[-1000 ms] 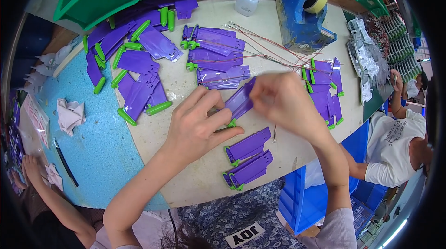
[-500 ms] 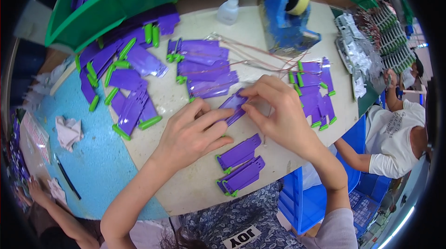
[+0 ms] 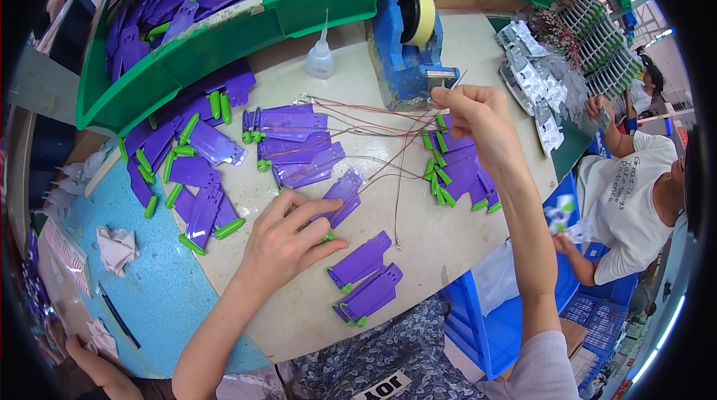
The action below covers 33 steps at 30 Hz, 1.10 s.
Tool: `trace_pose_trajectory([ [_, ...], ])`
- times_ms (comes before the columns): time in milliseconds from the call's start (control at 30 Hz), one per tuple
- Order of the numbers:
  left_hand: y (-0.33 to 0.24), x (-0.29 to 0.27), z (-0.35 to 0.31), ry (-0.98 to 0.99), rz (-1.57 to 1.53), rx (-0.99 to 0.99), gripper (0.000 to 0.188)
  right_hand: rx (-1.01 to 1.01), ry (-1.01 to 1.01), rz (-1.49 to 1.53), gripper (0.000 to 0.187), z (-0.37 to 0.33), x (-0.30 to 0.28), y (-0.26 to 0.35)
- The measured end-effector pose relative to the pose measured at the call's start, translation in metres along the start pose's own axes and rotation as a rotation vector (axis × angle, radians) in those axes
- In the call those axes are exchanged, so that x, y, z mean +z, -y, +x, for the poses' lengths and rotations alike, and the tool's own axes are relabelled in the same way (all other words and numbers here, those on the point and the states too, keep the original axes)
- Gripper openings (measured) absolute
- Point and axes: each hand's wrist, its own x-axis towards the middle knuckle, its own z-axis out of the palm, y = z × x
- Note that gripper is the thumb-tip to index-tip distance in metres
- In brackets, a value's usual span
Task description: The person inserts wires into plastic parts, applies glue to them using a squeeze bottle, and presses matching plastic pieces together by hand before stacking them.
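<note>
My left hand [image 3: 287, 239] grips a flat purple plastic part [image 3: 345, 189] with a green end on the middle of the table, its fingers lying over the part. My right hand [image 3: 482, 120] is raised at the front of the blue tape dispenser [image 3: 388, 49], thumb and fingertips pinched together by its cutting edge. Whatever those fingertips hold is too small to make out. Below my left hand lie two more purple parts [image 3: 370, 292] with green ends. Above it is a row of purple parts [image 3: 295, 146] with thin red and dark wires [image 3: 381, 131] trailing right.
A green bin [image 3: 246, 26] full of purple parts stands at the back left. More purple parts with green tubes lie at left [image 3: 202, 168] and right [image 3: 463, 165]. A white squeeze bottle [image 3: 320, 60] stands near the dispenser. A blue crate [image 3: 478, 318] sits lower right. A co-worker [image 3: 635, 198] works at right.
My right hand has left the purple part and moved up and right to the tape dispenser. My left hand stays on the part. The whole view has shifted slightly.
</note>
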Motion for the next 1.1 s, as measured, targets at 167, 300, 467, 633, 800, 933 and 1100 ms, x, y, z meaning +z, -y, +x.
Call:
trace_pose_trajectory([
  [167, 0.002, 0.0, 0.0, -0.002, -0.014, -0.035, 0.034, 0.028, 0.237, -0.02, 0.019, -0.035, 0.006, -0.005],
  [300, 0.003, 0.005, -0.003, -0.038, -0.119, -0.128, 0.055, 0.006, 0.61, 0.153, 0.02, -0.093, 0.047, -0.037],
  [467, 0.003, 0.007, -0.005, -0.064, -0.15, -0.152, 0.06, -0.061, 0.621, 0.039, 0.024, -0.09, 0.07, -0.054],
  [633, -0.004, 0.013, -0.012, -0.222, -0.117, -0.081, 0.047, -0.172, 0.565, -0.135, 0.025, -0.087, 0.075, -0.059],
  [800, -0.009, 0.014, -0.015, -0.244, 0.002, -0.111, 0.027, -0.318, 0.485, -0.226, 0.025, -0.094, 0.077, -0.055],
  [933, -0.008, 0.015, -0.015, -0.251, 0.018, -0.088, 0.026, -0.56, 0.359, -0.516, 0.026, -0.095, 0.076, -0.051],
  [1100, -0.01, 0.015, -0.015, -0.204, 0.063, -0.077, 0.027, -0.698, 0.009, -0.537, 0.025, -0.064, 0.062, -0.038],
])
